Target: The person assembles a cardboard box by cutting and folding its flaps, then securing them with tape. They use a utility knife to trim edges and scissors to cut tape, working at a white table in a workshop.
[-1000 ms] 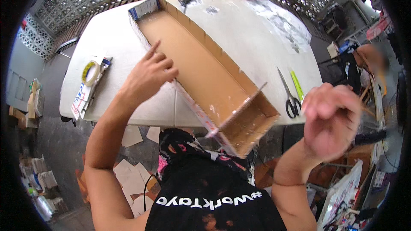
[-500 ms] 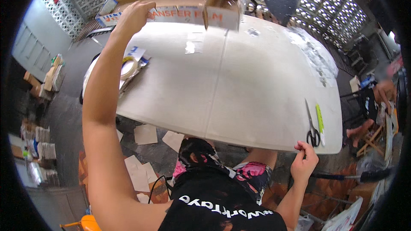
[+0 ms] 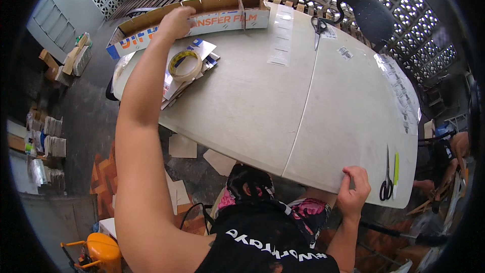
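My left hand (image 3: 176, 22) reaches across to the far left of the table and grips the near wall of a long, shallow, open cardboard box (image 3: 222, 21). The box is white outside with orange and blue print and brown inside; a divider stands near its right end. Nearer to me, a roll of clear tape (image 3: 196, 72) lies on a stack of cardboard pieces (image 3: 174, 87). My right hand (image 3: 353, 192) rests by the near table edge with its fingers curled, nothing visible in them. Black scissors (image 3: 386, 184) and a lime-green cutter (image 3: 396, 172) lie to its right.
The pale table (image 3: 242, 116) has a seam across it. A clear strip of small packets (image 3: 280, 38), second scissors (image 3: 318, 28) and a pile of clear packets (image 3: 401, 88) lie farther off. A dark chair (image 3: 369, 17) stands behind; another person (image 3: 447, 159) sits at right.
The cardboard box has moved left and now rests along the far left edge, with my left hand still on it. The clear strip and second scissors have come into view. My right hand stays by the edge.
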The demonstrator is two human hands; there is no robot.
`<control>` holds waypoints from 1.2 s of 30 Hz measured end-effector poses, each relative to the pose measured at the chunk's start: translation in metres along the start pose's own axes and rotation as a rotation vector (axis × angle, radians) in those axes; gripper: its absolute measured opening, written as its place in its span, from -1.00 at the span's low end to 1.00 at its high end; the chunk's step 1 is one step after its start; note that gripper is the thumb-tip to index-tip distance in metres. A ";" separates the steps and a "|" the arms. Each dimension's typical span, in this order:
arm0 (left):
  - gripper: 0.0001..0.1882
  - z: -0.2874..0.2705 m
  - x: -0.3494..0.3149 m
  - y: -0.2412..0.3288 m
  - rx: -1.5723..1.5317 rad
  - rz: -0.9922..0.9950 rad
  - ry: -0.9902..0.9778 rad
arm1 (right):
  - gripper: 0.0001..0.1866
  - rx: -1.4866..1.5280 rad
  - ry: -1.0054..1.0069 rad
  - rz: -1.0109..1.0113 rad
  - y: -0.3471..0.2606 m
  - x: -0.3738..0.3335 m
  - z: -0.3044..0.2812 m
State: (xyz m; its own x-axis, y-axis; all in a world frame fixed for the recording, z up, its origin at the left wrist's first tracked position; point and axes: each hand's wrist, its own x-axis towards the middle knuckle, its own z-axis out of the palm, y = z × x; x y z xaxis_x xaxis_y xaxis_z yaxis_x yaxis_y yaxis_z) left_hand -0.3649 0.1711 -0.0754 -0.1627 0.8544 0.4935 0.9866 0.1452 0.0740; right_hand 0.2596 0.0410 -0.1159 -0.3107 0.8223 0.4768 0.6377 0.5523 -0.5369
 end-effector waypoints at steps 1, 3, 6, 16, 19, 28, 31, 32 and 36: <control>-0.54 -0.005 -0.003 -0.003 -0.173 -0.061 0.059 | -0.80 0.010 -0.001 -0.001 -0.001 0.003 0.003; -0.36 -0.051 -0.028 0.054 -0.280 -0.218 -0.244 | -0.80 0.002 0.000 0.022 -0.001 0.006 0.006; 0.00 -0.065 -0.099 0.077 -0.030 -0.180 -0.472 | -0.79 0.032 0.000 -0.029 0.003 0.016 0.019; -0.04 -0.069 -0.111 0.141 -0.374 0.060 -0.234 | -0.74 0.060 0.078 -0.125 0.018 0.018 0.003; -0.06 -0.061 -0.114 0.220 -0.367 0.303 -0.330 | -0.74 -0.342 0.310 0.115 0.057 0.001 -0.044; -0.09 0.020 -0.065 0.225 -0.440 0.179 -0.156 | -0.71 -0.747 -0.170 0.520 0.102 -0.049 -0.136; -0.13 0.010 -0.083 0.141 -0.047 -0.178 -0.076 | -0.63 -0.705 -0.164 0.458 0.101 -0.039 -0.134; -0.15 -0.007 -0.094 0.125 0.122 -0.361 -0.127 | -0.60 -0.659 -0.159 0.407 0.103 -0.034 -0.128; -0.28 0.000 -0.122 0.113 0.018 -0.102 0.032 | -0.61 -0.511 -0.119 0.455 0.111 -0.028 -0.130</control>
State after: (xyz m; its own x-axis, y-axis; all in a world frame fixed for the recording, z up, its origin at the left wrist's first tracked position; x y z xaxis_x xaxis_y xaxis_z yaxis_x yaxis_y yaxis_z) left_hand -0.2335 0.0832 -0.1272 -0.2615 0.8186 0.5113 0.9646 0.2395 0.1099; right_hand 0.4313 0.0614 -0.0985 0.0103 0.9823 0.1869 0.9659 0.0387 -0.2561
